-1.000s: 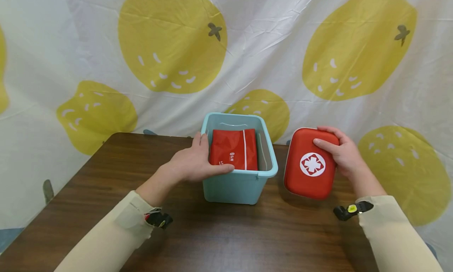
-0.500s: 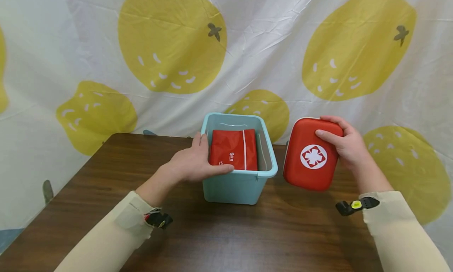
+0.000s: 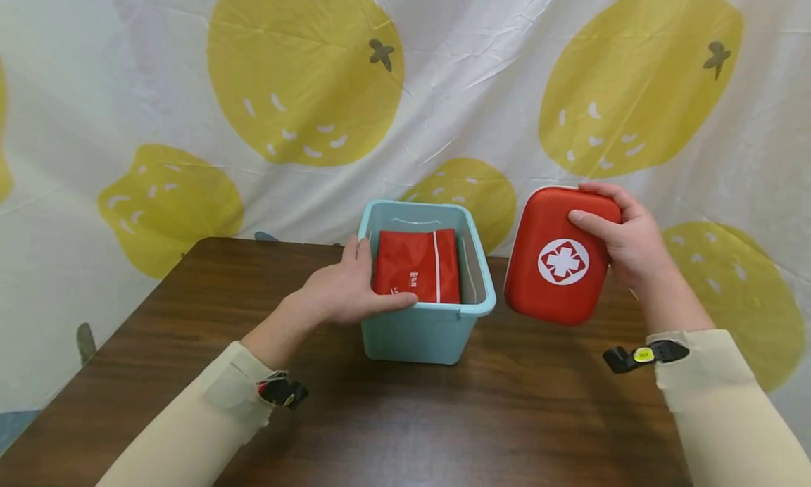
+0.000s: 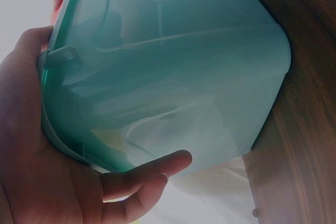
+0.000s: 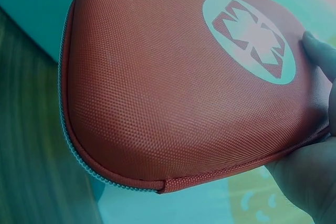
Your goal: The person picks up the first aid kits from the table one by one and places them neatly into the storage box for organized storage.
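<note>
A light-blue bin (image 3: 412, 339) stands on the table, with a folded red pouch (image 3: 405, 258) inside it. My left hand (image 3: 336, 290) rests spread around the bin's near-left corner, thumb along the near rim and fingers against the left side. In the left wrist view, its fingers (image 4: 152, 174) lie fairly straight beside the bin's wall (image 4: 173, 66). My right hand (image 3: 636, 244) grips the upper right part of a red zipped case (image 3: 538, 226) with a white cross emblem, thumb on its front. The case hangs above the table, right of the bin, slightly tilted.
The brown wooden table (image 3: 405, 431) extends around the bin and under the case. Behind it hangs a white cloth (image 3: 456, 100) printed with large yellow fruit, close to the table's far edge.
My right hand has raised the red case higher, carrying it slightly farther from the table. My left hand and the bin have kept their places.
</note>
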`<state>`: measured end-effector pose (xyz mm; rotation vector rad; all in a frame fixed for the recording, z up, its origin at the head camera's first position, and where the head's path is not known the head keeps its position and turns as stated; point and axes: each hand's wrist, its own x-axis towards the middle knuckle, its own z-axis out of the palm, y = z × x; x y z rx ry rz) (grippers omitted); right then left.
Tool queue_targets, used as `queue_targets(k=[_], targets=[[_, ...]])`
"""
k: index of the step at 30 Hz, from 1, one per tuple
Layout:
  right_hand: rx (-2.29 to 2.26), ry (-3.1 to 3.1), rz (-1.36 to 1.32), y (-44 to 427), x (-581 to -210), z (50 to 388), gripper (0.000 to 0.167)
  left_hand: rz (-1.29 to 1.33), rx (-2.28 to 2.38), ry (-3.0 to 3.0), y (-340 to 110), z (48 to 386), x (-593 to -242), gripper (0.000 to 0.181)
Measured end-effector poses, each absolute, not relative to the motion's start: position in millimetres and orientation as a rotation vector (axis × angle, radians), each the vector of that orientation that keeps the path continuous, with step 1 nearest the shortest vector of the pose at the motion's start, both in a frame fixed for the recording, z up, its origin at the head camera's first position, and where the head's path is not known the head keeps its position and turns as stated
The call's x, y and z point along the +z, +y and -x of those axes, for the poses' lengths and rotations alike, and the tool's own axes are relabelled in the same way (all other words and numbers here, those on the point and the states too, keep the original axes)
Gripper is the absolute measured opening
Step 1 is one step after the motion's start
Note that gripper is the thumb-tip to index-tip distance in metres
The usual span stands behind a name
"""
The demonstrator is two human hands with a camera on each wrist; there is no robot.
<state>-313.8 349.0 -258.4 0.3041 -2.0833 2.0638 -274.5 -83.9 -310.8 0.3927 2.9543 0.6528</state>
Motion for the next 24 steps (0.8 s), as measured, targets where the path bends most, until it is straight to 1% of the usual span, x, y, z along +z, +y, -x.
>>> queue_targets(k=[14,24], targets=[[2.065,-1.910,-0.398,324,-224,312,0.043,-0.406,0.654,2.968,-85,274,-313,0.133],[2.097,-1.836,-0.454,304,-200,316,0.045,-0.410,0.653,2.966,-84,275,-313,0.133]])
